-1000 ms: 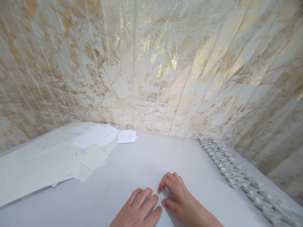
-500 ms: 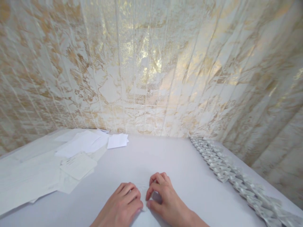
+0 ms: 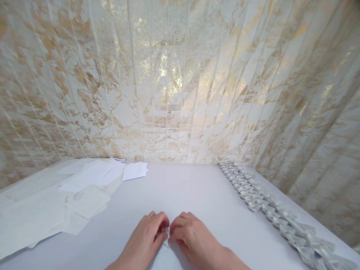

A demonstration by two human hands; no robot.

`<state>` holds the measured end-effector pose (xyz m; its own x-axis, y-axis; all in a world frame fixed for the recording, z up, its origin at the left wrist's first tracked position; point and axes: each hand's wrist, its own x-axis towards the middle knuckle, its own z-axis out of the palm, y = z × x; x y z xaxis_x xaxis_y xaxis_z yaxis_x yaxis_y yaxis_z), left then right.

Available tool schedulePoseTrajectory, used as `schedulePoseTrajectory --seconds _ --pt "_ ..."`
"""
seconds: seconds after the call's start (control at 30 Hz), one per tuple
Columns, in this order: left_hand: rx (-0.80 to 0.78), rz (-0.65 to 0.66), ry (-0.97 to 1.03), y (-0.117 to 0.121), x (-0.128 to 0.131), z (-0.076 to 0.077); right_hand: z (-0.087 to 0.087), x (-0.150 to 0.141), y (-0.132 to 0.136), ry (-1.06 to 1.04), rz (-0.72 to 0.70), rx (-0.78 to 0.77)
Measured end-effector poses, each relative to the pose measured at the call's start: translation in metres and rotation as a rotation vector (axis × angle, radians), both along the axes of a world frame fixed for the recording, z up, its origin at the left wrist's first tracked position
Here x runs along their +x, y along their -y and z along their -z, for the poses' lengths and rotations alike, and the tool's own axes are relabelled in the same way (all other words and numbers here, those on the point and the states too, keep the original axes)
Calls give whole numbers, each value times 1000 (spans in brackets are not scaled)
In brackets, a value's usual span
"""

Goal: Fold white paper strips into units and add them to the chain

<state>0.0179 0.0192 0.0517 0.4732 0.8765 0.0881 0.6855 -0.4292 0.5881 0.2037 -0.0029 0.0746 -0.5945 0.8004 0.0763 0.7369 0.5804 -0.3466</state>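
Near the front of the white table, my left hand (image 3: 147, 234) and my right hand (image 3: 194, 234) are close together, fingertips almost meeting. Between them shows a sliver of a small folded piece of paper (image 3: 166, 244), pale against the table. Both hands are closed, thumb against curled fingers, pinching this paper from either side. Most of the paper is covered by my fingers, so its full shape cannot be made out.
Loose paper sheets (image 3: 33, 210) spread over the table's left side, with small white slips (image 3: 135, 171) at the back. Along the right edge runs a long row of folded grey-white paper pieces (image 3: 258, 198). A patterned gold-and-white curtain (image 3: 174, 93) hangs behind the table (image 3: 182, 191).
My right hand has turned and its fingers have closed down toward my left hand. My left fingers have lifted and curled at the paper. The view has shifted slightly right.
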Motion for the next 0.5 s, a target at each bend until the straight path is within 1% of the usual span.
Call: schedulePoseTrajectory --seconds 0.13,0.23,0.33,0.43,0.5 --pt "45 16 4 4 1 0 -9 9 3 109 -127 74" --pt "56 26 1 6 2 1 -8 10 5 164 -179 177" --pt "81 12 2 7 3 3 1 8 4 167 -209 316" --pt "89 9 -9 7 3 5 17 4 5 95 -221 528" --pt "80 11 -17 6 3 6 30 -1 7 31 -202 678"
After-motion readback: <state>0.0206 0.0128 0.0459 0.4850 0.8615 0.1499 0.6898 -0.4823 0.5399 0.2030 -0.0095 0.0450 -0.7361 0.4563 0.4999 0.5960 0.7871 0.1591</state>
